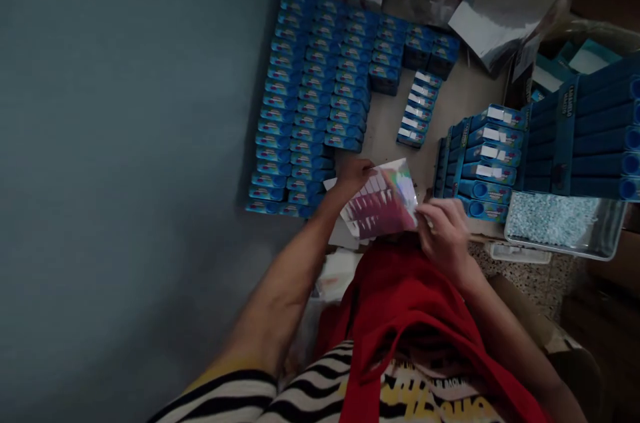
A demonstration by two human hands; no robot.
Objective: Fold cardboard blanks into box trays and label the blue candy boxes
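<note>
My left hand [355, 173] grips the upper left edge of a shiny sheet of labels [377, 213], fingers closed on it. White label strips run along part of the sheet, and bare backing shows purple. At the sheet's right edge, my right hand [445, 226] is pinched closed; whether a loose label is between its fingertips is too small to see. Just beyond the sheet stands a short row of small blue boxes [419, 109] with white labels on their ends. To the right of my right hand, a stack of blue boxes [487, 153] has white labels on several ends.
Rows of blue boxes [310, 103] fill the table's left side beside the grey wall [125, 143]. A metal tray of pale blue pellets [550, 219] stands at the right edge, under long bundled blue boxes [580, 129]. A plastic bag [510, 3] lies at the back.
</note>
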